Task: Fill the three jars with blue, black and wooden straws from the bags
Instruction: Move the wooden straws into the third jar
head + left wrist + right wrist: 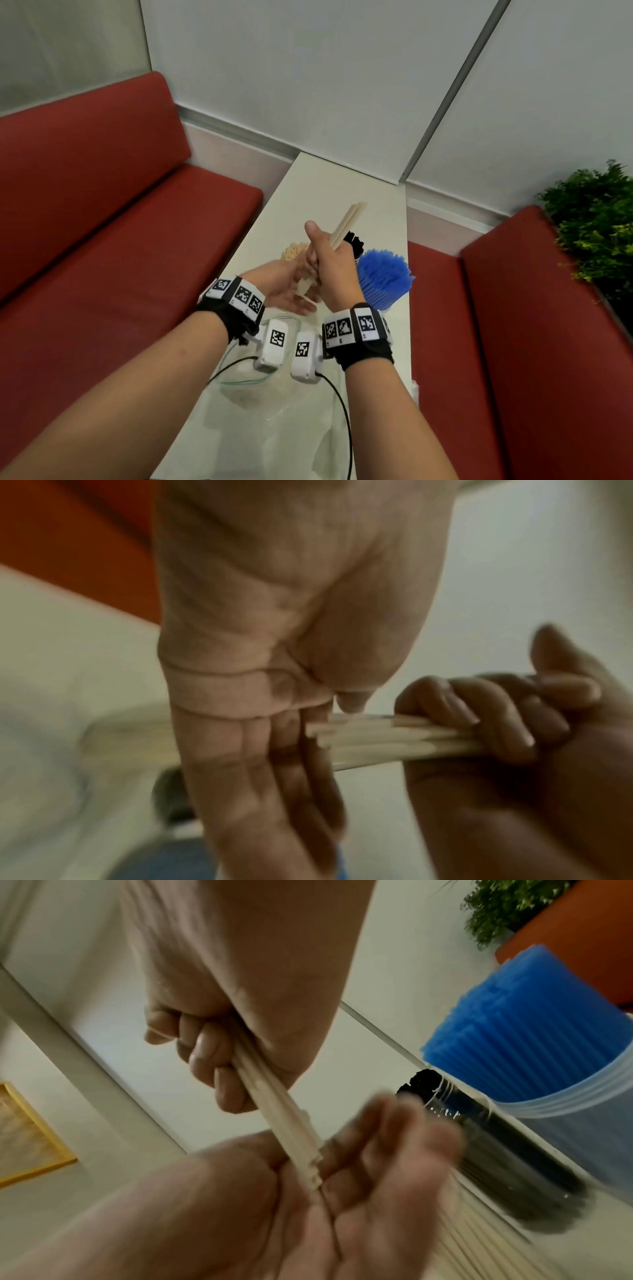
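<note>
My right hand [330,263] grips a small bundle of wooden straws [346,222] above the table, tilted up and to the right. My left hand [291,293] lies flat with straight fingers against the bundle's lower ends. In the right wrist view the right hand [219,1053] is curled round the wooden straws [281,1123], whose uneven ends meet the left palm [308,1213]. In the left wrist view the straw ends [369,737] touch the left hand [260,723]. Behind the hands stand a jar of blue straws [383,277], a jar of black straws [355,241] and a jar of wooden straws [294,251].
The narrow white table [329,185] runs between two red benches [113,219] [513,308]. Clear plastic bags [274,404] lie on the near end under my wrists, crossed by a black cable [342,404]. A green plant [596,226] stands at the right.
</note>
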Available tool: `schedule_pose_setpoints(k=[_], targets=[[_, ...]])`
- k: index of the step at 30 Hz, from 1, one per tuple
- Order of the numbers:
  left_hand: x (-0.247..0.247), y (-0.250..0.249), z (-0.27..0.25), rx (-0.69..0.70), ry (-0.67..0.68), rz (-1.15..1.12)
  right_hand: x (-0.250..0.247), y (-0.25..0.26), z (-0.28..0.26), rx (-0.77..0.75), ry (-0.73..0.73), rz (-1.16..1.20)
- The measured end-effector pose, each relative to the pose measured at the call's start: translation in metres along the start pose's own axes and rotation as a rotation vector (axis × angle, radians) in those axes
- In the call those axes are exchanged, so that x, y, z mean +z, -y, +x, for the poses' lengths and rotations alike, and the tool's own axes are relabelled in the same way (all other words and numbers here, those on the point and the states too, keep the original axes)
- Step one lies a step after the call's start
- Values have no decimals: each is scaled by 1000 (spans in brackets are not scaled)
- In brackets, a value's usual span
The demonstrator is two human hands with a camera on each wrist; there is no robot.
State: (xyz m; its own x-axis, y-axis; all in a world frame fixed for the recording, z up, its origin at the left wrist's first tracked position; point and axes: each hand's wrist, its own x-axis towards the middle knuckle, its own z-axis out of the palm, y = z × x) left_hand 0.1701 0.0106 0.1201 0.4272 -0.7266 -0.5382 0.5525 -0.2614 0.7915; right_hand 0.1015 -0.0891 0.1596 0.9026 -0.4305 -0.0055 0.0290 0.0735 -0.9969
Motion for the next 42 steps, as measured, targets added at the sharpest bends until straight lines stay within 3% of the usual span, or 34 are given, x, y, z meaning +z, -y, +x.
schedule_pose_setpoints(k=[2, 4, 8, 11, 15, 20, 23, 26, 30, 35, 39, 42], targets=[[1, 15, 5, -70, 115, -175, 4, -6, -1, 2, 2, 3], [1, 26, 11, -119, 110, -288, 6, -21, -6, 59, -4, -25], [-9, 52, 16, -180, -4, -324, -5, -45, -10, 153, 75, -134], [-20, 73, 16, -225, -117, -322, -25, -38, -1, 276, 278, -242], [-26, 88, 19, -215, -225, -300, -43, -19, 16, 441, 340, -317], [-24, 76, 29, -74, -410, -357, -44, 21, 44, 316, 255, -410], [-38, 81, 30, -109, -500, -184, -45, 43, 66, 122, 79, -544], [-45, 92, 33, -158, -517, -42, -42, 46, 77, 25, 9, -637], [-39, 108, 34, -148, -463, 282, -37, 28, 87, 25, 15, -743], [-31, 119, 32, -124, -334, 935, -33, -8, 98, 86, 42, -813], [-31, 144, 40, -170, -199, 1217, -30, -36, 102, 196, 75, -827], [-31, 165, 46, -209, -137, 1465, -25, -40, 105, 116, 56, -796]])
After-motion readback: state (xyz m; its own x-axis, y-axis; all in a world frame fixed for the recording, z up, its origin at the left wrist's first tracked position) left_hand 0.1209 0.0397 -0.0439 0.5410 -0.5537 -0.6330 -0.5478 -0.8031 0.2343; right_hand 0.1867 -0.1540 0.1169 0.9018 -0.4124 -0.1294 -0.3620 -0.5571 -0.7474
